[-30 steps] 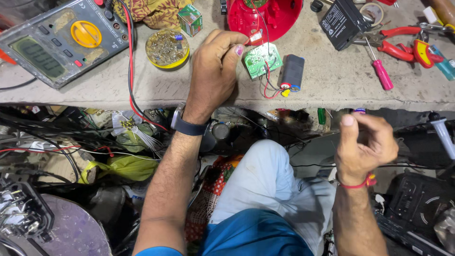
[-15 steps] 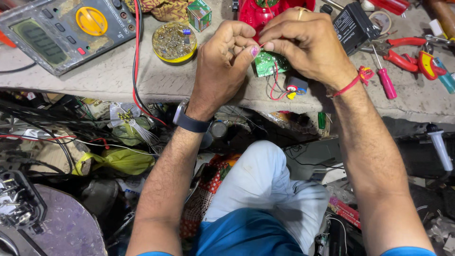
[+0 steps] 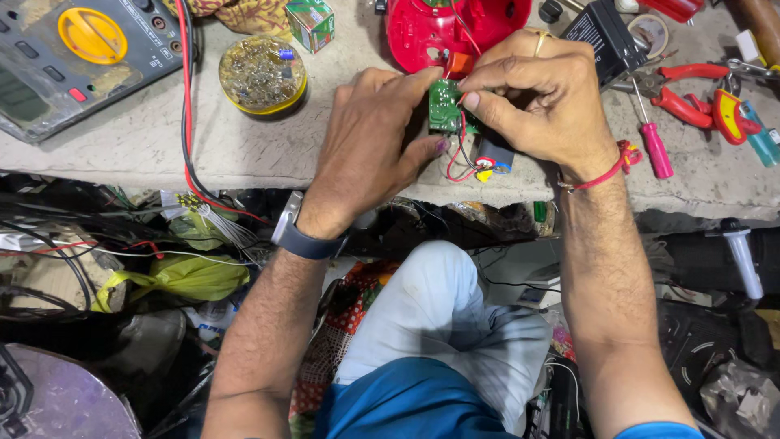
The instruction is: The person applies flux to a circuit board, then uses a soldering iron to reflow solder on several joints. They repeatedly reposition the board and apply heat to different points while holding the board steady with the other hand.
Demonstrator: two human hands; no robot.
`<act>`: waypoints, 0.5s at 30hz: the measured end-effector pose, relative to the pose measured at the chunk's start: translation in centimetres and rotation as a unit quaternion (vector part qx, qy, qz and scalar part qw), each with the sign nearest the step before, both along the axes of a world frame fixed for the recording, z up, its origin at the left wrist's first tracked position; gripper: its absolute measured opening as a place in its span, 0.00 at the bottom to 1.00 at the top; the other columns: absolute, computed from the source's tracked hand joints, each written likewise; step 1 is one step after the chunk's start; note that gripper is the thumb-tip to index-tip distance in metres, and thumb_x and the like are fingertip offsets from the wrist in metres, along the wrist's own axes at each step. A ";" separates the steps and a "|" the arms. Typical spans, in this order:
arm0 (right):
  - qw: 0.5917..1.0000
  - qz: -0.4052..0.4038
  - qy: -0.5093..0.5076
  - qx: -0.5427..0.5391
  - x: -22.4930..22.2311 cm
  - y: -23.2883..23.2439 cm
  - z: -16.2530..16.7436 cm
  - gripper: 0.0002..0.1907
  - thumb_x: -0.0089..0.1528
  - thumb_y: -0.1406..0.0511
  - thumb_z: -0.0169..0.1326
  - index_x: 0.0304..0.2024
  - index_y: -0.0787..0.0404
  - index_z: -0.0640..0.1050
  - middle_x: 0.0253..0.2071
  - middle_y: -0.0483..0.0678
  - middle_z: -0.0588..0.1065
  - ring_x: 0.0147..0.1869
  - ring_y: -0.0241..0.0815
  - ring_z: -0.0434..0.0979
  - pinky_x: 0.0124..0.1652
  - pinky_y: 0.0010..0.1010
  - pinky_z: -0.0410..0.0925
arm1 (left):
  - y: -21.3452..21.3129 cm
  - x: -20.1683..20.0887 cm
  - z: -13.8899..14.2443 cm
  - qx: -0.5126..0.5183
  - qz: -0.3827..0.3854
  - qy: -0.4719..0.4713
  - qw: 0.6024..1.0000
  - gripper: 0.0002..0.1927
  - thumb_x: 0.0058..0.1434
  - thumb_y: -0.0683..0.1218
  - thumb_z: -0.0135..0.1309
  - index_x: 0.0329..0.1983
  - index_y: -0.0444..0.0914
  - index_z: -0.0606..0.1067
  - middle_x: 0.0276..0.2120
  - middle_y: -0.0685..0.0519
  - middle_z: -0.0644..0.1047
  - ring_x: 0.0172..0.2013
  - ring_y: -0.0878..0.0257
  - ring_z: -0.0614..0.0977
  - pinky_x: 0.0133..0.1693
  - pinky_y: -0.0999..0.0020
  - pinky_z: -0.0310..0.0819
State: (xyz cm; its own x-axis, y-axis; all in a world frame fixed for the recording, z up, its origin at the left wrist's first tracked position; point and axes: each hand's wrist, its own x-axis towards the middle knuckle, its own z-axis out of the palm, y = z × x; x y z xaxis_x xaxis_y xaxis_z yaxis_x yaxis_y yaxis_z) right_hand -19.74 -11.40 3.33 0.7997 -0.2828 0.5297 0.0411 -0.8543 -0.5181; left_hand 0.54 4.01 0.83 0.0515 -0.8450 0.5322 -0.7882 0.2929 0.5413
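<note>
Grey stone workbench, cluttered: multimeter at far-left corner, red lead trailing over front edge, round tin of solder scraps beside it, red plastic housing at far edge, red-handled screwdriver and pliers to the right. Small green circuit board near front edge, upright, red and black wires hanging below. Left hand pinches its left side; right hand closed on its top, partly hiding it.

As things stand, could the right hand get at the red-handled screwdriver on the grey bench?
Probably yes: the red-handled screwdriver lies uncovered beside the right hand, though its fingers now pinch the small green circuit board.
</note>
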 end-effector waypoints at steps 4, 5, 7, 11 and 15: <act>1.000 -0.003 -0.004 0.018 0.2 0.1 0.3 0.05 0.67 0.73 0.65 0.46 0.64 0.85 0.43 0.49 0.80 0.44 0.34 0.80 0.43 0.21 0.71 | 0.3 -0.1 0.0 -0.005 -0.008 0.037 0.999 0.31 0.59 0.48 0.67 0.64 0.40 0.71 0.52 0.51 0.80 0.53 0.53 0.77 0.54 0.55 0.62; 1.000 -0.007 -0.004 0.017 0.3 0.1 0.4 0.06 0.66 0.73 0.65 0.46 0.64 0.85 0.43 0.49 0.80 0.43 0.34 0.80 0.43 0.21 0.71 | 0.5 0.0 0.0 -0.010 -0.004 0.040 0.999 0.31 0.59 0.48 0.67 0.64 0.39 0.71 0.51 0.51 0.80 0.53 0.53 0.77 0.54 0.55 0.63; 1.000 -0.026 0.003 -0.001 0.4 0.5 0.3 0.05 0.65 0.73 0.66 0.44 0.64 0.85 0.42 0.49 0.80 0.41 0.34 0.79 0.41 0.22 0.71 | 0.8 0.0 -0.1 -0.019 0.001 0.047 0.999 0.30 0.59 0.46 0.67 0.63 0.39 0.70 0.49 0.50 0.79 0.52 0.53 0.77 0.55 0.56 0.64; 0.999 -0.029 0.006 -0.015 0.6 0.5 0.2 0.06 0.65 0.73 0.68 0.44 0.64 0.85 0.40 0.48 0.80 0.40 0.33 0.79 0.40 0.21 0.71 | 0.7 -0.3 -0.6 -0.048 0.014 0.016 0.999 0.32 0.61 0.47 0.66 0.65 0.37 0.66 0.49 0.48 0.77 0.53 0.51 0.77 0.55 0.55 0.65; 0.999 -0.035 0.004 -0.022 0.8 0.5 0.0 0.06 0.65 0.72 0.69 0.44 0.64 0.85 0.40 0.48 0.80 0.39 0.33 0.79 0.39 0.20 0.71 | 0.6 -0.3 -0.8 -0.038 0.016 0.003 0.999 0.33 0.61 0.47 0.66 0.66 0.37 0.65 0.48 0.46 0.77 0.52 0.51 0.77 0.53 0.54 0.64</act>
State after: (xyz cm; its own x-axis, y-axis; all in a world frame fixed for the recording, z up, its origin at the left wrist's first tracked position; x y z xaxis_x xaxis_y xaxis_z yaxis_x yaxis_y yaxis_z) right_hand -18.91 -10.89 3.36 0.7836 -0.3139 0.5361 -0.0230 -0.8770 -0.4799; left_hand 0.21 4.60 0.03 0.0809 -0.8003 0.5941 -0.7950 0.3077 0.5227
